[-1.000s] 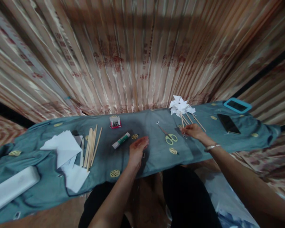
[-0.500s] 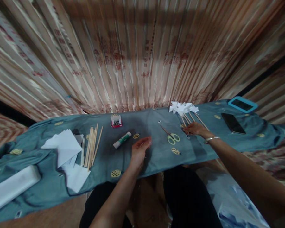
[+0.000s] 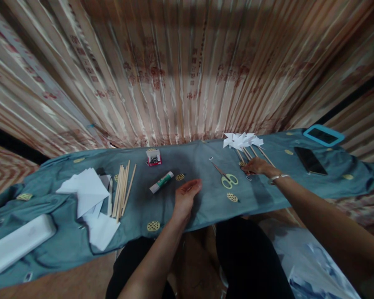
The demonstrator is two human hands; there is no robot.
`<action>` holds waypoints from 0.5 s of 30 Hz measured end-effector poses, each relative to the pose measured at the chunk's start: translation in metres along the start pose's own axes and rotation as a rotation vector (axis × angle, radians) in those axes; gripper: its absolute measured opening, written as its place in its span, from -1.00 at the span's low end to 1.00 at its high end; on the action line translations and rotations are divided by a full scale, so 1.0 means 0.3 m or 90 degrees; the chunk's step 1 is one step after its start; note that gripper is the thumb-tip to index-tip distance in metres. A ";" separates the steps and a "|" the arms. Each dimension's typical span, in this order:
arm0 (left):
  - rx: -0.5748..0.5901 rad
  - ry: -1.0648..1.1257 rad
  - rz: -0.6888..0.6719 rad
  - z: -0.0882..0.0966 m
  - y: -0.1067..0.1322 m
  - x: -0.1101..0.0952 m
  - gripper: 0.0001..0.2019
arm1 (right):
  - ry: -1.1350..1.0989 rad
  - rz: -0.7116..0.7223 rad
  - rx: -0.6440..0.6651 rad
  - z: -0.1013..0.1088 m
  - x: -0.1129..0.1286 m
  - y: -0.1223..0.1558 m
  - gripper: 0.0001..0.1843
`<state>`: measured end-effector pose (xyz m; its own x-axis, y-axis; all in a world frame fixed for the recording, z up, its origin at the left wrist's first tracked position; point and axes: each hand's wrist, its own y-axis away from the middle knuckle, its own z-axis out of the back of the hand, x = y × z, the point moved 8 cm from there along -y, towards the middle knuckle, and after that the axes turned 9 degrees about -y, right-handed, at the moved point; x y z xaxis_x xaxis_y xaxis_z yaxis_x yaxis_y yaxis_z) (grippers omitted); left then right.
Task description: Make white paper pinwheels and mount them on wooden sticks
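My right hand (image 3: 258,166) rests on the blue cloth (image 3: 205,199) at the lower ends of the sticks of several white paper pinwheels (image 3: 242,141), which lie flat at the back right. Its fingers are curled over the stick ends. My left hand (image 3: 186,198) hovers at the middle of the cloth, palm turned inward, fingers loosely apart and holding nothing. Green-handled scissors (image 3: 227,178) lie between the two hands. A glue stick (image 3: 161,182) lies just left of my left hand.
A bundle of wooden sticks (image 3: 122,189) and white paper sheets (image 3: 89,195) lie at the left, with a white box (image 3: 17,245) at the far left. A small red box of pins (image 3: 153,158) sits at the back. A dark phone (image 3: 310,160) and a blue-cased device (image 3: 323,135) lie at the right.
The pinwheel that my right hand held upright now lies flat with the others. My right hand has lowered onto the stick ends. My left hand has barely moved.
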<state>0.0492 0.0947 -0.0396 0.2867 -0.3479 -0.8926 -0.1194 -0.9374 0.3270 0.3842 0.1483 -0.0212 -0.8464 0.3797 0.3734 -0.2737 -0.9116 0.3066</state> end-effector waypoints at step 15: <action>0.002 0.013 0.015 -0.005 0.007 0.009 -0.67 | 0.071 -0.130 0.183 -0.027 0.008 0.012 -0.67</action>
<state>0.0511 0.0917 -0.0409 0.3029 -0.3703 -0.8781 -0.1290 -0.9289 0.3472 0.3773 0.1448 -0.0263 -0.8363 0.5155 0.1866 -0.3159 -0.7313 0.6045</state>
